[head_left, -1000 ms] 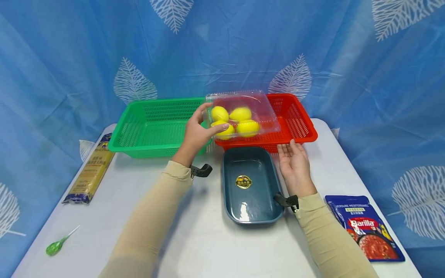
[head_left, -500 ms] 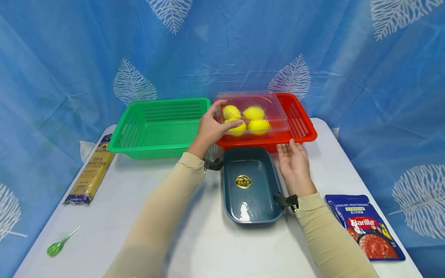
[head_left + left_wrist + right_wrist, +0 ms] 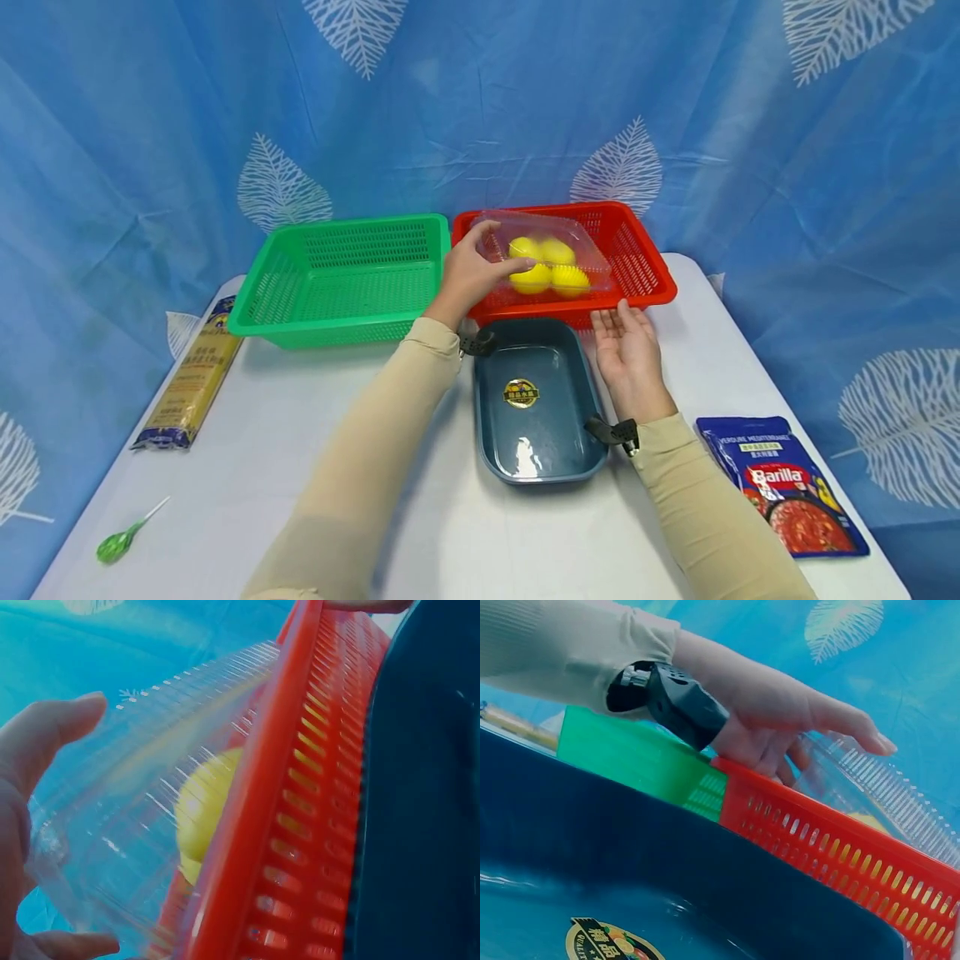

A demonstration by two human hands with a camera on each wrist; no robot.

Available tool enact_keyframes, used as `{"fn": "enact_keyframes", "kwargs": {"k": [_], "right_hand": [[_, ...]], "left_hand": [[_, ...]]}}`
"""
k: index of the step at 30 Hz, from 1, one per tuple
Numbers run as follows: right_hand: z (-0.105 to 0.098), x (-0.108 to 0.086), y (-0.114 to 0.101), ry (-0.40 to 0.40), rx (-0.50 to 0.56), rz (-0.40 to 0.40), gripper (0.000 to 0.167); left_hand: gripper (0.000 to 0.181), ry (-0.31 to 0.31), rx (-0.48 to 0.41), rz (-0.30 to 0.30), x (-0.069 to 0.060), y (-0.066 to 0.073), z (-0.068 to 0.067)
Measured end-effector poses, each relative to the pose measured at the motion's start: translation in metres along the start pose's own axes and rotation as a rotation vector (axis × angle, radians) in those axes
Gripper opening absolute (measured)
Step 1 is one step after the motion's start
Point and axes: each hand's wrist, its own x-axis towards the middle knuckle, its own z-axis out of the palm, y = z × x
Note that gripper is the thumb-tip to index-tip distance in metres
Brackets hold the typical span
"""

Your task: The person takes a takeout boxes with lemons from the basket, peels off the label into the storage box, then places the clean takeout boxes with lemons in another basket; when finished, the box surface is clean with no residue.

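Observation:
My left hand grips the left end of a clear plastic box, thumb on the near side and fingers on the far side. Several yellow lemons lie inside it. The box is tilted and partly down in the red basket; the left wrist view shows its lower part hidden behind the basket's wall. Palm up, my right hand has its fingertips at the basket's front rim, its fingers nearly straight and holding nothing.
A green basket stands left of the red one. In front is a dark blue tray with a gold label. A noodle packet and a green lollipop lie at left, a blue Barilla sauce pouch at right.
My left hand has carried the box of lemons rightward, from the gap between the baskets to over the red basket, then lowered it inside. The right hand has stayed at the rim.

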Motion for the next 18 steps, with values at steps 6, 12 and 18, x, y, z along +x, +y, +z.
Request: {"fn": "enact_keyframes", "kwargs": {"k": [6,12,18], "right_hand": [[-0.001,0.000,0.001,0.024,0.006,0.002,0.047],[-0.001,-0.002,0.002,0.010,-0.008,-0.003,0.048],[-0.001,-0.002,0.002,0.001,-0.026,0.003,0.050]], "left_hand": [[0.084,-0.038,0.028,-0.010,0.003,0.002,0.007],[0.087,-0.089,0.058,0.013,0.005,-0.001,0.012],[0.092,-0.164,0.093,-0.021,0.005,0.000,0.009]]}}
